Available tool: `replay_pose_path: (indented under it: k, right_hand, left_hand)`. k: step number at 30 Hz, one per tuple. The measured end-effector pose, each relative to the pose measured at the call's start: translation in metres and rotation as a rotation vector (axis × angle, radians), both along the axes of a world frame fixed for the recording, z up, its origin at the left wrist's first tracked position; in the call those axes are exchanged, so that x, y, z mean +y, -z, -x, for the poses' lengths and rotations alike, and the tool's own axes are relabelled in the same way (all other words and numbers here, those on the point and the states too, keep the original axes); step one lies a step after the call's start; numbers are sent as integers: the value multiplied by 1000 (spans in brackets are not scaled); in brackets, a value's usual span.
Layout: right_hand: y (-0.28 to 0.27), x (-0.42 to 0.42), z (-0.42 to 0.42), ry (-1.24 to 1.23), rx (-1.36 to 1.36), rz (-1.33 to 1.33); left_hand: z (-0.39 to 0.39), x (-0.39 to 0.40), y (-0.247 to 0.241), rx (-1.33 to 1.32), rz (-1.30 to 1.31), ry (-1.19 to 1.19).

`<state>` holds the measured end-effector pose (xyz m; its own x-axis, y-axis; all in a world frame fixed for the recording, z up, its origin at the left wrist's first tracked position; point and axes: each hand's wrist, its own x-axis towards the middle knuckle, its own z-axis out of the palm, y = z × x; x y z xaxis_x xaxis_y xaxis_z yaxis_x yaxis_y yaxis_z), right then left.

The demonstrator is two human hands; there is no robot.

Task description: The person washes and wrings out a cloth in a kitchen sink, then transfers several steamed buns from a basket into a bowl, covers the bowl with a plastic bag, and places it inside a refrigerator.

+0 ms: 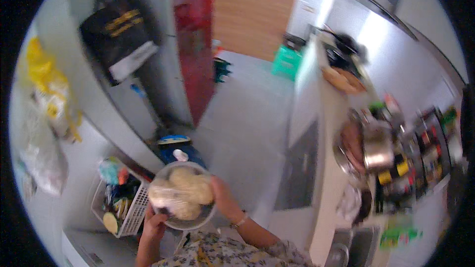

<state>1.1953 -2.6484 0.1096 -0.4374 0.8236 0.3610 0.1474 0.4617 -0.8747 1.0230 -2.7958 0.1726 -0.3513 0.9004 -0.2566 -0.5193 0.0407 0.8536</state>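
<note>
A round, pale plastic bowl is held between both hands in front of my body. Several pale yellow, rounded food pieces, possibly dough or buns, lie in it under what looks like clear plastic wrap. My left hand grips the bowl's lower left rim. On the upper right side, my right hand is closed around the rim, with a bracelet at the wrist. The fingers beneath the bowl are hidden, and the view is somewhat blurred.
A white plastic basket of mixed items stands at the left, below hanging plastic bags. Along the right runs a counter with a metal pot, seasoning bottles and a sink. A green stool stands farther off on the floor.
</note>
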Motion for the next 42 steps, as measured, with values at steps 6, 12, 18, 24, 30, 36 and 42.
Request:
replay_pose_path:
  k: [6,12,18,24,30,36,42]
  right_hand:
    - [-36,85,12,-52,256,607]
    - [-41,229,103,-373,317,623]
    - [-65,375,191,-619,607,1003]
    - [-113,518,301,-608,179,86]
    - [-166,635,392,-208,-523,-1610]
    - [-123,672,453,-264,-278,-1661]
    - [-77,716,487,-77,-198,-1603]
  left_hand:
    - [30,85,17,-85,38,0]
    - [86,173,10,-74,-163,-169]
    - [126,316,-18,-100,-273,-297]
    - [151,402,-56,-83,-270,-553]
    - [133,487,-76,-25,-322,-768]
    - [105,525,-84,-63,-219,-928]
    - [90,573,-72,-99,-293,-1006]
